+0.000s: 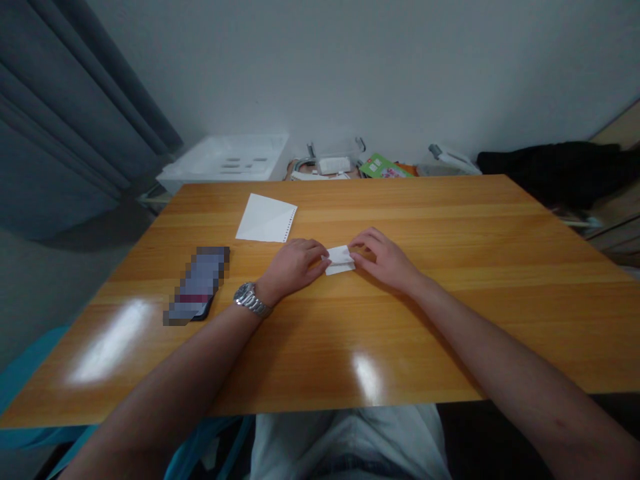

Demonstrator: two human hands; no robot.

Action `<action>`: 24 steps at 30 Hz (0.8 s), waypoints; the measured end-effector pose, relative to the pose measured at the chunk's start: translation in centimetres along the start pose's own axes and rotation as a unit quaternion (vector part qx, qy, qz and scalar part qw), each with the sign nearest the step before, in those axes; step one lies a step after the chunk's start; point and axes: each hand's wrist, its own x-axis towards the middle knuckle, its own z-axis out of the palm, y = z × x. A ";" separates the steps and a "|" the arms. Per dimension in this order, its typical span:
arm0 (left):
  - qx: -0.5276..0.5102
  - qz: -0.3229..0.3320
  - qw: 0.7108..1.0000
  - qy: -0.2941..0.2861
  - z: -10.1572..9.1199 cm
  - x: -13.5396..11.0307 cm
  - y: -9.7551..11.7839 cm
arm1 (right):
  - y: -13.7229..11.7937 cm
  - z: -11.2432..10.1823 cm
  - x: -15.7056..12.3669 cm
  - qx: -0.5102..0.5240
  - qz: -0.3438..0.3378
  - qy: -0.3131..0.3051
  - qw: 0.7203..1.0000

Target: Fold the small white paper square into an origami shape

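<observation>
A small folded white paper (340, 259) lies on the wooden table (450, 233) between my two hands. My left hand (293, 265), with a metal watch on its wrist, has its fingers curled and pinches the paper's left edge. My right hand (383, 258) presses its fingertips down on the paper's right side, fingers bent together. Both hands rest on the tabletop.
A flat white sheet with a perforated edge (267, 218) lies behind my left hand. A dark phone (197, 285) sits to the left. Behind the table are a white tray (227, 160), a clear box, a green packet (383, 167) and a dark cloth (555, 167).
</observation>
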 end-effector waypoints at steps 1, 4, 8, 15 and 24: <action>0.008 -0.004 1.000 -0.001 -0.1 0.0 0.0 | -0.2 -0.2 0.0 -0.006 -0.001 0.006 1.000; 0.027 -0.009 1.000 -0.004 -0.2 0.1 0.0 | -0.5 -0.4 0.0 -0.012 -0.017 0.011 1.000; 0.039 -0.016 0.999 0.000 -0.1 0.1 0.0 | -0.6 -0.2 0.0 -0.006 -0.056 -0.018 0.998; 0.007 -0.078 0.996 0.031 -0.2 0.0 0.2 | -0.6 0.5 -0.1 -0.014 -0.108 -0.076 0.991; -0.009 -0.142 0.986 0.082 -0.3 0.1 0.4 | 0.6 1.3 -0.6 -0.043 -0.100 -0.123 0.986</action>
